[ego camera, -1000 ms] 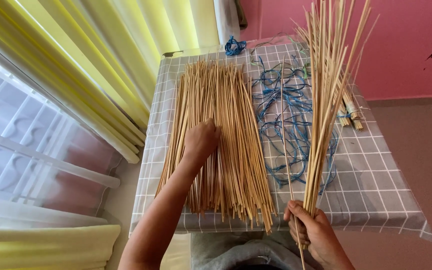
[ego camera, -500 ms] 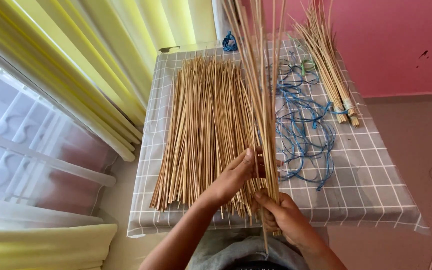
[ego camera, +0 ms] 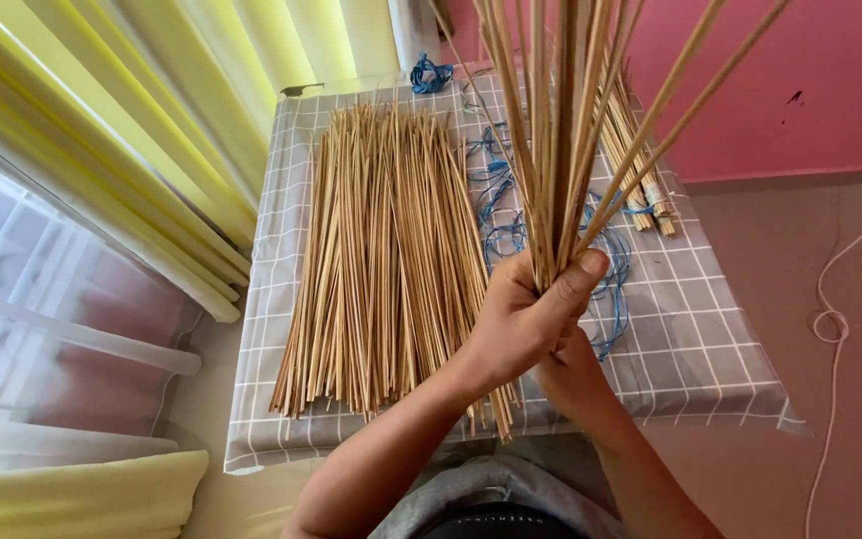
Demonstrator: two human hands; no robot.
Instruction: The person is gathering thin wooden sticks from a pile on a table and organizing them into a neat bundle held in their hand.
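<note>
Both hands hold one bunch of thin bamboo sticks (ego camera: 561, 150) upright above the surface (ego camera: 690, 339): the left hand (ego camera: 526, 314) wraps it, the right hand (ego camera: 571, 374) grips just below. Loose sticks (ego camera: 381, 260) lie left, blue cord (ego camera: 501, 215) beside.

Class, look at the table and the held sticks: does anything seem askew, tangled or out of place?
Yes. The blue string lies in a loose tangle on the checked cloth, not wound up. The held bundle of sticks, gripped by the left hand and right hand, splays unevenly at the top. The flat pile of sticks fans slightly.
</note>
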